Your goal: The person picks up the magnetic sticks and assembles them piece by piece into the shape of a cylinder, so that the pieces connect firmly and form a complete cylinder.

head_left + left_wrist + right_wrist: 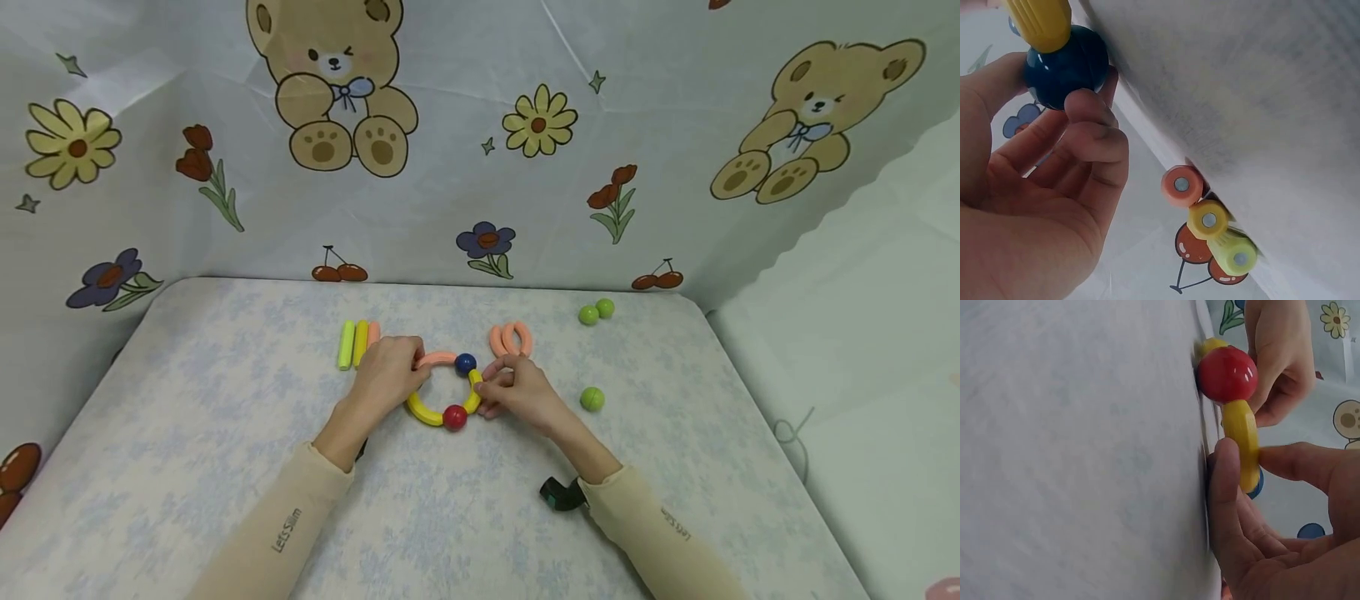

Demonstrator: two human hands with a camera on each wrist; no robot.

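On the table lies a ring of curved magnetic sticks and balls. It has a yellow curved stick (425, 410) at lower left, a red ball (454, 417) at the bottom, a second yellow curved stick (1243, 434) at right, a blue ball (465, 363) and an orange curved stick (438, 358) on top. My left hand (388, 373) is at the ring's left side; its thumb and fingers pinch another blue ball (1063, 72), hidden in the head view. With thumb and fingertips, my right hand (525, 392) pinches the right-hand yellow stick.
Straight sticks in light green (346, 345), yellow (362, 340) and orange (1181, 185) lie beyond my left hand. Orange curved sticks (517, 336) lie beyond the right. Green balls (592, 398) sit farther right. A patterned cloth (450, 150) hangs behind the table.
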